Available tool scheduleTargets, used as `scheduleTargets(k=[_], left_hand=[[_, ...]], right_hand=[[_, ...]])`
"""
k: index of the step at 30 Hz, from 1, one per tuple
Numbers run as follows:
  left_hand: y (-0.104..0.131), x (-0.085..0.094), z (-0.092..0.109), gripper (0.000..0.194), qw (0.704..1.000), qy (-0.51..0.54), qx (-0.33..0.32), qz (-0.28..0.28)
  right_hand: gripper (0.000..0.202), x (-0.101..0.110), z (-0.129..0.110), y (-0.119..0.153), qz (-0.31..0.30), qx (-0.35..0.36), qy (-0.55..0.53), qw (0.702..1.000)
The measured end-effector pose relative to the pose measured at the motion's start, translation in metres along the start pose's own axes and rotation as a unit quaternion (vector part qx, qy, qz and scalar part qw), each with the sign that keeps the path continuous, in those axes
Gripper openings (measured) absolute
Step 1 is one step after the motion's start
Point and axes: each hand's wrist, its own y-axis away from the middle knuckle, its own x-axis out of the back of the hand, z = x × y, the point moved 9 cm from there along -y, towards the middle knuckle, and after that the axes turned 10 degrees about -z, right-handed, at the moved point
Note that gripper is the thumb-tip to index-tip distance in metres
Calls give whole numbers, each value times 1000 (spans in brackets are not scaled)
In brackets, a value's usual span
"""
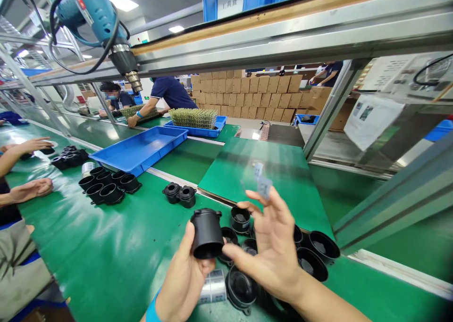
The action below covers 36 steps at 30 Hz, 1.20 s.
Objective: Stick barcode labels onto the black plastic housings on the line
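Note:
My left hand (184,275) is wrapped round a black plastic cup (207,232), held tilted above the green table, its wide rim facing down toward me. Beside it, to the right, is my right hand (274,239), with a small label (264,187) at its raised fingertips; the thumb reaches near the cup's lower rim. Below the hands lies a roll of silvery labels (215,286). Several black cups (241,284) stand around and behind my right hand, partly hidden by it.
Two small black parts (180,194) and a cluster of black cups (106,185) stand to the left. A blue tray (141,147) lies beyond. Other people's hands (30,190) are at the far left. A drill (99,25) hangs above.

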Motion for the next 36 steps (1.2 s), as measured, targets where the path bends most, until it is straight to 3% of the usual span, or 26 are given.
scheduleTargets(k=[4, 9, 16, 20, 27, 32, 36], left_hand=[[0, 10, 11, 74, 998, -18, -16, 50], [1, 8, 1, 81, 998, -34, 29, 40], [3, -1, 9, 83, 997, -75, -16, 0], [5, -2, 19, 67, 992, -114, -51, 10], [7, 6, 18, 58, 985, -155, -61, 35], [7, 6, 17, 66, 974, -216, -66, 18], [8, 2, 17, 68, 971, -223, -83, -6]], right_hand=[[65, 27, -9, -4, 102, -68, -26, 992], [58, 26, 2, -4, 86, -145, -76, 983], [61, 26, 15, -1, 85, -193, -131, 969], [60, 18, 20, -4, 63, -224, -197, 952], [64, -2, 26, 1, -17, -257, -274, 927], [77, -22, 37, 13, -98, -305, -323, 890], [90, -29, 44, 18, -118, -321, -322, 883]])
